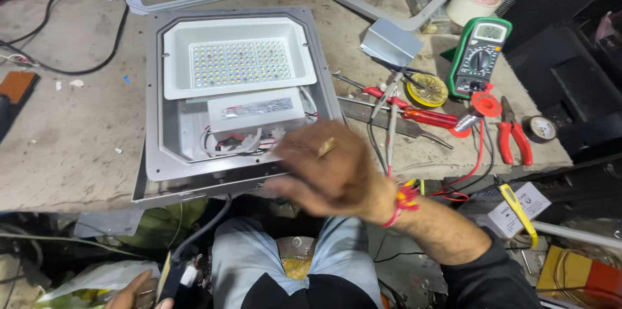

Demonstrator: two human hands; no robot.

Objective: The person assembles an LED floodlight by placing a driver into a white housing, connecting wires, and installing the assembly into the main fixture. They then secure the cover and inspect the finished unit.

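**A:** So I'm looking down at the open LED floodlight (236, 95), sitting at about 11 o'clock from my right hand (330, 173). That hand is blurred, fingers loosely spread, hovering at the housing's near edge right by the loose wires (243, 142). Holding nothing, as far as I can tell.

**B:** And the left?

**A:** My left hand (139, 291) is down at 7 o'clock, pinching a small black part with a cable (201, 234). Can't make out the grip fully.

**B:** Risk?

**A:** I'd guess that cable tugs the fixture off the bench edge, or my knuckles snag those wires. The multimeter (478, 56) probes at 2 o'clock could tangle too.
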